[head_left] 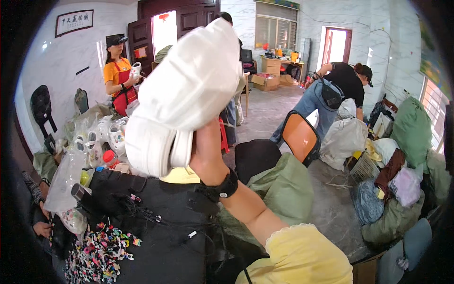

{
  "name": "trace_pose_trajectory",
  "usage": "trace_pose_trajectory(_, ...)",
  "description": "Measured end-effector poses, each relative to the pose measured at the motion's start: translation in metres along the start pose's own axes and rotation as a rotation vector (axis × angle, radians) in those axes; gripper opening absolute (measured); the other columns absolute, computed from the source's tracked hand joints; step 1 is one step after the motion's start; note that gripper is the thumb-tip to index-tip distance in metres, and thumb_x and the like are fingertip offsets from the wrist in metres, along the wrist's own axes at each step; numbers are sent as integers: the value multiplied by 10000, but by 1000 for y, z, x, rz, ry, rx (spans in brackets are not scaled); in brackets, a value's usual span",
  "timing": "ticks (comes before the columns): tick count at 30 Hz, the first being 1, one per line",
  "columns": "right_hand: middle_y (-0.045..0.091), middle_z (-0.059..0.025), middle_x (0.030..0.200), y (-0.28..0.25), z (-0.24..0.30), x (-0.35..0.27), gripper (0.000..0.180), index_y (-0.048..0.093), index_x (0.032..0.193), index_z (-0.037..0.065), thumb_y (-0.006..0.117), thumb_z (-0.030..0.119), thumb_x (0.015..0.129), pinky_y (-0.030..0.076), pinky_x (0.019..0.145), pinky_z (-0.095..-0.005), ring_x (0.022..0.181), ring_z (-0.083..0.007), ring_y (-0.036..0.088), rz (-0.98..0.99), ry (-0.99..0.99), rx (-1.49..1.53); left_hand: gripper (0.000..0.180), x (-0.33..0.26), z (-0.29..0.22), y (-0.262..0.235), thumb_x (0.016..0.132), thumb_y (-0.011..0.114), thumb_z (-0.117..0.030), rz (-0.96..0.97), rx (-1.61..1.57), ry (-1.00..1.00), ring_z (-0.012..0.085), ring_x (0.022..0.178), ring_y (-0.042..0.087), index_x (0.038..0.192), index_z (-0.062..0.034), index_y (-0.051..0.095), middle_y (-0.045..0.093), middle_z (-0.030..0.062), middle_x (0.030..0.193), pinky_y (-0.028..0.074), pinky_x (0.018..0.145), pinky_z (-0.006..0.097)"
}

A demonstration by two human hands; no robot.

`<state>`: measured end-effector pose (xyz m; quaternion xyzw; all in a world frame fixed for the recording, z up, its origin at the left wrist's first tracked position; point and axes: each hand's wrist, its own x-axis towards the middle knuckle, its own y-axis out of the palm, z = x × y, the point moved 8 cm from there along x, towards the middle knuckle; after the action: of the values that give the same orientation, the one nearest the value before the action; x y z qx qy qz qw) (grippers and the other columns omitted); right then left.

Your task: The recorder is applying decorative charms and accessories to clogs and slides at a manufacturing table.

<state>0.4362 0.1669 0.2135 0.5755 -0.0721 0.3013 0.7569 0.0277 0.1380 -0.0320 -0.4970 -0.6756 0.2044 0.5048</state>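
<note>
My right hand [207, 151] is raised in front of me, its fingers closed around a pair of white clog-like shoes [184, 80]. The shoes are blurred and hide part of the room; most of my fingers are behind them. A black band [220, 187] circles my right wrist, below a yellow sleeve. My left hand is out of view. Below the shoes lies a black-covered table [165, 227] with a heap of small colourful charms [101, 253] at its near left. A small white piece [192, 234] and a thin dark cable lie there too.
Bagged white shoes [94, 142] and a red-lidded jar [110, 158] crowd the table's left. Another person's hands [42, 227] are at the left edge. One person in a red apron [124, 87] stands behind; another bends over sacks [345, 142]. An orange-backed chair [300, 137] stands beyond.
</note>
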Motion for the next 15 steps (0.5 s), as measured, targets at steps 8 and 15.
trace_pose_trajectory(8, 541, -45, 818, 8, 3, 25, 233, 514, 943, 50, 501, 266, 856, 436, 629, -274, 703, -136, 521, 19, 94, 55, 296, -1, -5, 3, 848, 553, -192, 29, -31, 30, 381, 1092, 478, 1035, 33, 594, 519, 225, 1162, 385, 935, 428)
trace_pose_trajectory(15, 503, -41, 653, -26, 15, 5, 230, 506, 891, 28, 533, 243, 815, 392, 449, -261, 478, -125, 474, -73, 121, -147, 316, -8, -4, 2, 860, 537, -224, 12, -5, -3, 371, 1104, 472, 1036, 31, 600, 520, 213, 1170, 376, 942, 431)
